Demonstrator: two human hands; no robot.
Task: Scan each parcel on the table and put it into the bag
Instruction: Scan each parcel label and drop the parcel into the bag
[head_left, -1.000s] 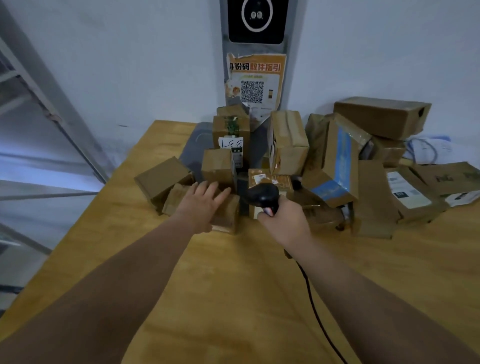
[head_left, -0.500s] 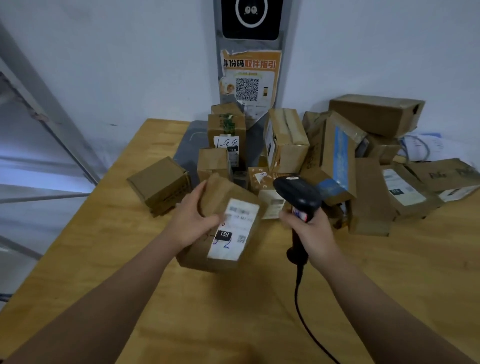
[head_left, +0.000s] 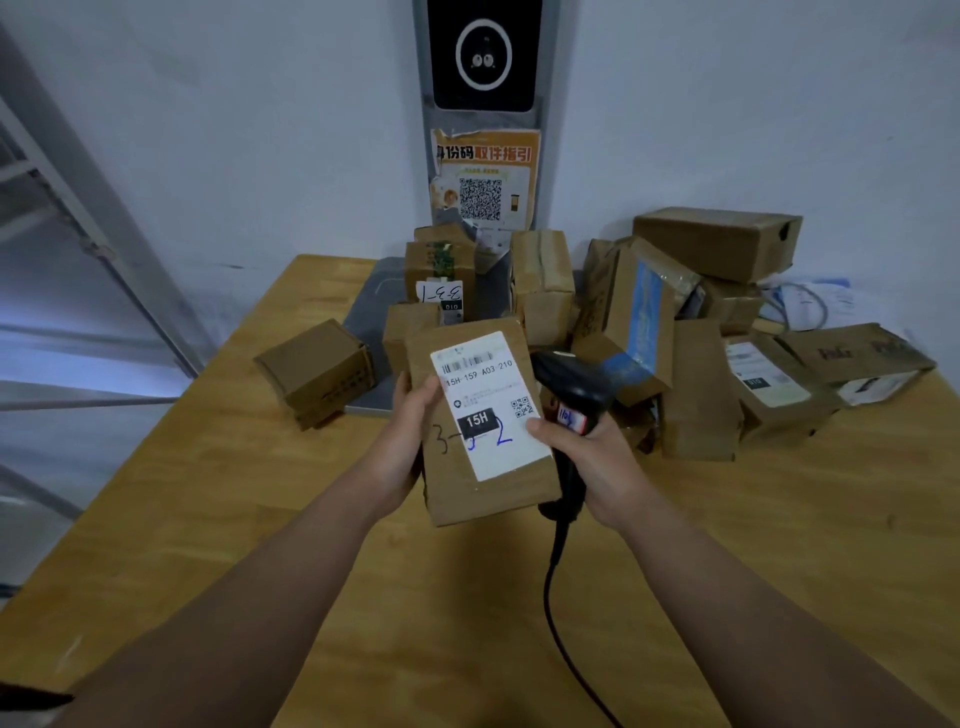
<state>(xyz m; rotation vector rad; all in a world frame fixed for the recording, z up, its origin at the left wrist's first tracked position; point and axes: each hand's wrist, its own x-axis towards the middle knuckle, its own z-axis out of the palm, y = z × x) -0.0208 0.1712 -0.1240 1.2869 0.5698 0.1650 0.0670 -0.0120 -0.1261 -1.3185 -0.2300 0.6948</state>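
Well, this is early going: the left hand (head_left: 408, 441) grips one parcel (head_left: 480, 467) by its left edge, label up, above the table (head_left: 249, 519), while the right hand (head_left: 597, 462) is wrapped round the scanner (head_left: 571, 379) just behind it, thumb on the label. It looks not yet scanned, a heap of boxes (head_left: 644, 322) waits by the wall, and I see no bag

Parcel (head_left: 480, 426) left of scanner (head_left: 569, 376), before pile (head_left: 644, 322).
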